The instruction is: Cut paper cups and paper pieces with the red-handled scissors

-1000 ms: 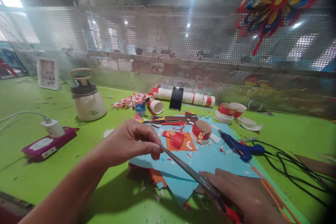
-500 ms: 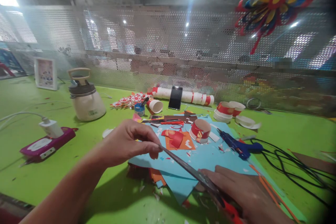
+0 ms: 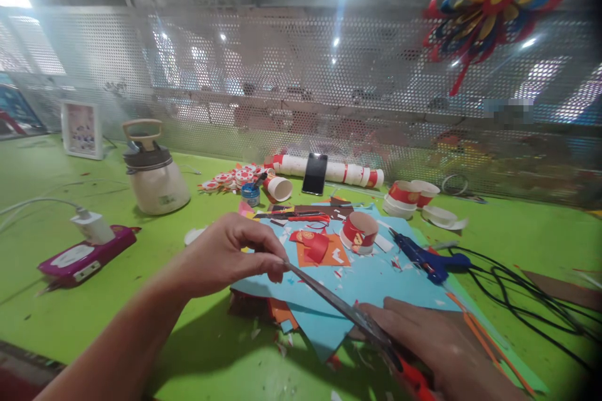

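My right hand (image 3: 414,332) is wrapped around a pair of scissors (image 3: 336,304) with long metal blades and red handles. The blades look closed and point up and to the left. Thumb and forefinger of my left hand (image 3: 239,254) are pinched together right at the scissor tips; what lies between them is hidden or too small to make out. Beneath both hands spreads light blue paper (image 3: 291,288). Beyond the blades, a cut red-and-white paper cup ring (image 3: 360,235) stands on it, beside red cut pieces (image 3: 317,247) on an orange sheet (image 3: 341,257).
A blue glue gun (image 3: 427,260) with a black cable lies at the right. Paper cups (image 3: 403,194), a phone (image 3: 315,173) and a long cup tube (image 3: 291,165) are farther back. On the left are a kettle-like jug (image 3: 157,185) and a purple power strip (image 3: 87,257).
Hands and scissors keep almost the same position. The whole view has shifted very slightly.
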The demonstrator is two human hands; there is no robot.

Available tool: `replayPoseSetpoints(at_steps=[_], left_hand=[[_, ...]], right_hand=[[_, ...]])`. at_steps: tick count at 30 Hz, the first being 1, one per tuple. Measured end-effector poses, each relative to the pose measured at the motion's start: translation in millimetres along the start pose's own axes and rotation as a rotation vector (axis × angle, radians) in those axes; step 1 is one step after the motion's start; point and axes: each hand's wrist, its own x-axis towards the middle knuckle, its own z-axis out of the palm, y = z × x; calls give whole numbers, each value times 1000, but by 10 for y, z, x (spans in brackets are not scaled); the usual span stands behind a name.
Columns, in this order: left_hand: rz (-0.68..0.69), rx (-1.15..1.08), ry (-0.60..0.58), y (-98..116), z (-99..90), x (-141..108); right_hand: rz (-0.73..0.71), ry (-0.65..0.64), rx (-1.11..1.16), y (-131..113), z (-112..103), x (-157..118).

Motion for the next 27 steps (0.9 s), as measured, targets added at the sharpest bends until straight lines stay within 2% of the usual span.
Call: replayPoseSetpoints(at_steps=[13,22,27], left_hand=[[116,22,-27,-16,-23,-20],[155,37,-60,-25,-45,-22],[174,16,-61,-24,-54,-20]], right_hand=[[73,58,55,-25,35,-52],[75,11,150,-67,7,-33],[40,-69,178,-62,27,7]])
